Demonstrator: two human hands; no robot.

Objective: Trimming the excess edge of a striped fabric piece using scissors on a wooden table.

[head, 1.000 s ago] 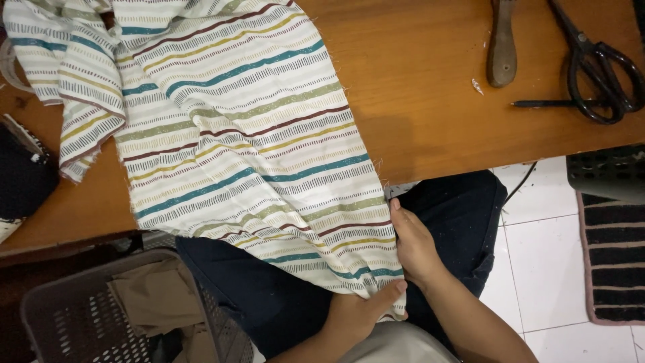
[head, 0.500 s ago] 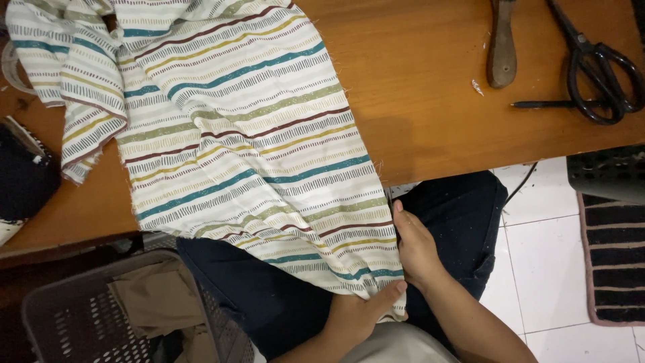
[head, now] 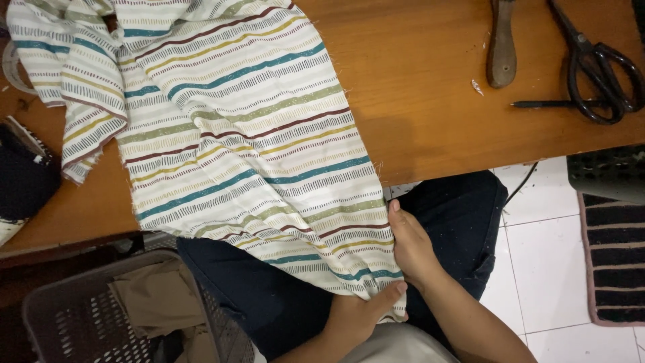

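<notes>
A white cloth with teal, maroon, olive and yellow stripes (head: 242, 134) lies spread over a wooden table (head: 437, 101) and hangs off its near edge onto my lap. My right hand (head: 410, 245) lies flat along the cloth's right edge, just below the table edge. My left hand (head: 359, 316) pinches the cloth's bottom corner between thumb and fingers, close under my right hand. My dark trousers (head: 463, 215) show beneath the cloth.
Large black scissors (head: 598, 64) and a black pen (head: 551, 104) lie at the table's far right, beside a wooden-handled tool (head: 502, 47). A grey plastic basket (head: 107, 316) with tan cloth stands at lower left. A striped mat (head: 615, 255) covers white floor tiles at right.
The cloth has shifted slightly left on the table. Both hands stay at the cloth's lower right corner.
</notes>
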